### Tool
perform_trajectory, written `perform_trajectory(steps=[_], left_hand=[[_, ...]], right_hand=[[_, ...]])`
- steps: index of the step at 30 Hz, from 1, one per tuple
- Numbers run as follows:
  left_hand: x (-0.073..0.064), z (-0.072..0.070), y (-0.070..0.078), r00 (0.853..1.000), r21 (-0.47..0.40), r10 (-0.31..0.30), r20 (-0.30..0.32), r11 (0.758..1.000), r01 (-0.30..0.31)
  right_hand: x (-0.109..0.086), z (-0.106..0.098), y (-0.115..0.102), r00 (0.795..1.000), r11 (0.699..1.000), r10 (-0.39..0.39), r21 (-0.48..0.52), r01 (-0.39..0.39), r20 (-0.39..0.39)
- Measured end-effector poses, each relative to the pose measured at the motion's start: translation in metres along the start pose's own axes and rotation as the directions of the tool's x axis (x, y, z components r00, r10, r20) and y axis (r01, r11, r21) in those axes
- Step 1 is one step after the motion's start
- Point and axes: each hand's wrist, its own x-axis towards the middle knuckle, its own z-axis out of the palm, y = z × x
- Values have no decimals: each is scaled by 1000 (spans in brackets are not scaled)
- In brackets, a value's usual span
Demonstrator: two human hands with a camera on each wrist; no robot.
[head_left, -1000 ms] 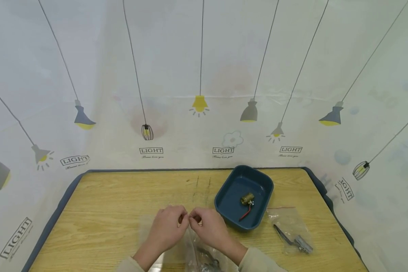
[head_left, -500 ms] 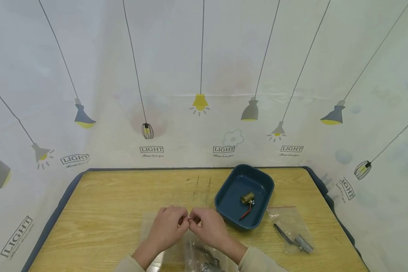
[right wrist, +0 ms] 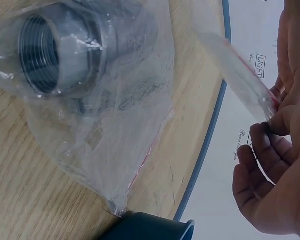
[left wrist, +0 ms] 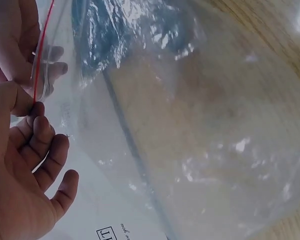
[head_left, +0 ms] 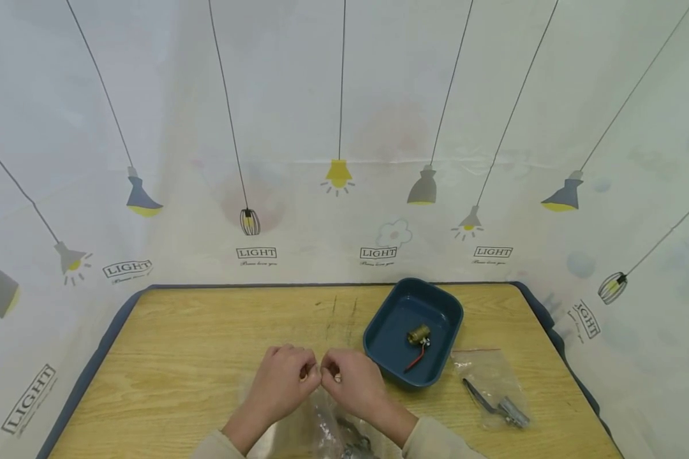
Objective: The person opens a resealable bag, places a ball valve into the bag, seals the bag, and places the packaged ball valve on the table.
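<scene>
My left hand (head_left: 284, 381) and right hand (head_left: 356, 382) meet fingertip to fingertip near the table's middle. Between thumbs and fingers they pinch the red-striped mouth of a clear zip bag (left wrist: 205, 115); its body looks see-through and bare in the left wrist view. Under the right forearm sits another zip bag (right wrist: 135, 110) holding a grey metal fitting (right wrist: 65, 55) with a threaded opening. In the head view its metal (head_left: 356, 446) shows partly at the bottom edge. The fingertips and seal are mostly hidden by the hands in the head view.
A blue tray (head_left: 387, 344) stands just beyond the right hand, with a brass ball valve (head_left: 418, 335) with a red lever inside. Farther right lies a clear bag (head_left: 482, 370) with a grey valve (head_left: 512, 411) and black lever. Behind the table (head_left: 207, 325) hangs a lamp-printed sheet (head_left: 298, 127).
Both hands stay almost in place, still pinching the bag's mouth. The plastic below them has shifted and creased slightly.
</scene>
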Motion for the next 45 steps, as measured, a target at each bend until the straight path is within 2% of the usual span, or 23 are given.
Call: perform_trajectory(steps=[6, 14, 25, 34, 45], left_hand=[[0, 1, 1, 1000, -49, -23, -8, 999, 22], [1, 0, 1, 998, -51, -27, -52, 998, 25], [3, -2, -3, 996, -118, -90, -10, 989, 88], [5, -5, -7, 994, -102, -100, -34, 990, 97], [6, -7, -7, 991, -93, -108, -78, 991, 101]], right_hand=[[2, 0, -1, 1000, 1000, -10, 8, 10, -3], [4, 0, -2, 999, 999, -6, 48, 3, 48], [6, 2, -3, 997, 999, 26, 41, -29, 70], [7, 3, -1, 995, 998, 56, -3, -56, 78], [3, 5, 3, 993, 997, 70, 4, -71, 91]])
